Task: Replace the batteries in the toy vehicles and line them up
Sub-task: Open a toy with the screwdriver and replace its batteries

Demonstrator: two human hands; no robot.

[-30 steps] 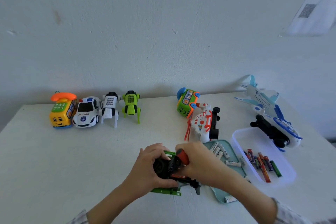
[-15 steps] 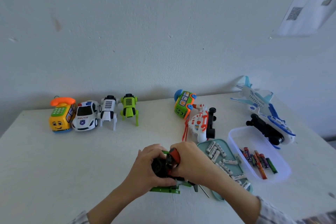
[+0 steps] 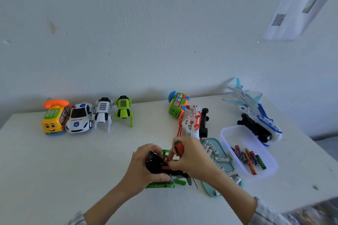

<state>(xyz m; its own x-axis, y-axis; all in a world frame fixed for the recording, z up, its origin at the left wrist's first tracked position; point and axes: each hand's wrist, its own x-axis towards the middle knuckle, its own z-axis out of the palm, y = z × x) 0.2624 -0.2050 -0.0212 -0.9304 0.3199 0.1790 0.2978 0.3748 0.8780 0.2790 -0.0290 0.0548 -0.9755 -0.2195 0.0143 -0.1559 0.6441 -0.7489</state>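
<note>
The green and black toy vehicle [image 3: 161, 170] lies near the front edge of the white desk [image 3: 54, 170], about midway along it, and this one head view is all we have. Our left hand [image 3: 144, 166] wraps its fingers around the toy's left side and holds it against the desk. Our right hand [image 3: 192, 159] curls around a red-handled screwdriver [image 3: 178, 149], its tip down among the toy's black parts; we cannot tell what the tip touches.

Along the back edge, toward the left corner, four toys stand side by side: a yellow phone car [image 3: 54, 117], a white police car [image 3: 79, 118], a white robot dog [image 3: 102, 113] and a green robot dog [image 3: 124, 110]. Bare desk lies between that row and our left hand, and out to the left edge.

The right half is crowded. A green bus toy [image 3: 177, 105] and a white and red toy [image 3: 192, 124] lie just behind our right hand. A teal tray [image 3: 206, 189] of white batteries [image 3: 221, 159] touches our right wrist. Just beside it stands a clear tub [image 3: 230, 131] of coloured batteries [image 3: 248, 157]. A blue and white toy plane [image 3: 245, 97] and a blue and white toy on its side [image 3: 265, 126] fill the back right corner.
</note>
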